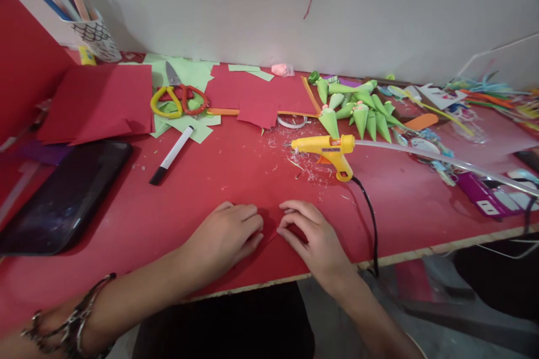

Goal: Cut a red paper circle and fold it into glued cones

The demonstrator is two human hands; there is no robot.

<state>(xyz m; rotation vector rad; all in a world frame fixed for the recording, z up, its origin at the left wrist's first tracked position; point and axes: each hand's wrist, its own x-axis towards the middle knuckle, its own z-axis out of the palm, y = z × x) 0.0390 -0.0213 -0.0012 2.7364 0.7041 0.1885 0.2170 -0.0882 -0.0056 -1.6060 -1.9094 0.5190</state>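
Note:
My left hand [229, 233] rests low over the red tabletop, its fingers curled inward and their tips hidden. Close by on the right, my right hand [314, 235] has its thumb and forefinger brought together in a pinch. Between the hands runs a faint thin line, perhaps an edge of red paper; against the red surface I cannot make it out. Beyond my right hand lies a yellow hot glue gun [326, 147] on its side, a long clear glue stick [438, 156] in its back and a black cord. A white marker with a black cap [172, 154] lies beyond my left hand.
At the left are a dark phone [69, 196], red paper sheets [101, 101] and a pen cup [96, 36]. Scissors [180, 101] lie on green paper. Green paper cones [362, 118] are heaped at the back right; a purple power strip [484, 193] sits near the front edge.

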